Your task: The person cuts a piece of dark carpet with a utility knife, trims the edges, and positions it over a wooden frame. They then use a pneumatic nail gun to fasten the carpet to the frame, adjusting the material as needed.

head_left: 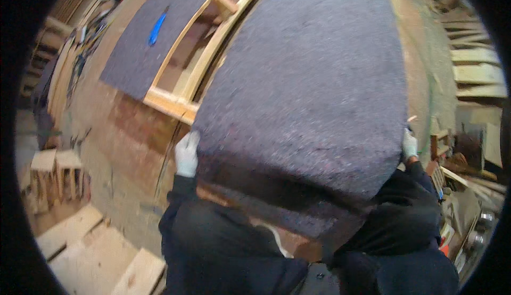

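- Here, a person in dark sleeves and white gloves holds a large grey felt sheet [308, 82] by its two side edges, over a wide workbench [106, 135].
- The felt sheet is thick, coarse and speckled, grey with flecks of purple and red; it fills the middle of the view, and its near edge sags in shadow toward the person's chest.
- The left hand [186, 154] grips the sheet's left edge, gloved fingers curled round the felt.
- The right hand [409, 146] is at the sheet's right edge, mostly hidden behind it; whether its fingers are clamped on the felt cannot be told.
- Beneath and beyond the sheet lies a pale wooden frame [178, 101], its open bays showing between the rails.
- A second grey felt piece [143, 50] covers the frame's far left part, with a blue tool [157, 29] lying on top.
- Small wooden stools [56, 178] stand on the floor at left, near loose boards [96, 252].
- Stacked timber [476, 66] lines the right side.
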Motion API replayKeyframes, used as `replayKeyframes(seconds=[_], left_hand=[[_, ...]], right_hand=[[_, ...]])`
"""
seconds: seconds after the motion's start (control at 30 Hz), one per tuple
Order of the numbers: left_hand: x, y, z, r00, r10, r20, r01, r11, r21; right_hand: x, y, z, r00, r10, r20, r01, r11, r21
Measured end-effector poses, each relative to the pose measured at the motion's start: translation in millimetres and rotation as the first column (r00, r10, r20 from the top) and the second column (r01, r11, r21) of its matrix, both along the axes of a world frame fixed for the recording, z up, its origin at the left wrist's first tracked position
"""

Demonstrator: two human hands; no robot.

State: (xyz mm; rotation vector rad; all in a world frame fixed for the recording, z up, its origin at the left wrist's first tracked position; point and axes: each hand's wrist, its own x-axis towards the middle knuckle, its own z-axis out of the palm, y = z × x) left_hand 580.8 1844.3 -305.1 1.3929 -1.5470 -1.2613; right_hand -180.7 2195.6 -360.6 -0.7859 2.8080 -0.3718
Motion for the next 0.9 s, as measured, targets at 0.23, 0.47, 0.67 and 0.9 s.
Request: replayKeyframes(seconds=[0.23,0.47,0.67,0.9], left_hand=[[-6,5,-3,0.995,0.081,-0.056,-0.076,0.993,0.090],[-4,6,0,0.994,0.108,-0.023,-0.104,0.988,0.118],[7,8,-21,0.996,0.081,0.044,-0.080,0.997,-0.019],[41,-16,-66,0.998,0.048,0.045,-0.050,0.998,0.049]], right_hand=[[-37,10,-35,0.990,0.137,-0.011,-0.134,0.981,0.136],[-108,44,-89,0.921,0.382,-0.070,-0.337,0.875,0.347],[-62,23,-42,0.812,0.576,-0.092,-0.435,0.704,0.562],[13,-15,-18,0.952,0.266,0.149,-0.299,0.911,0.283]])
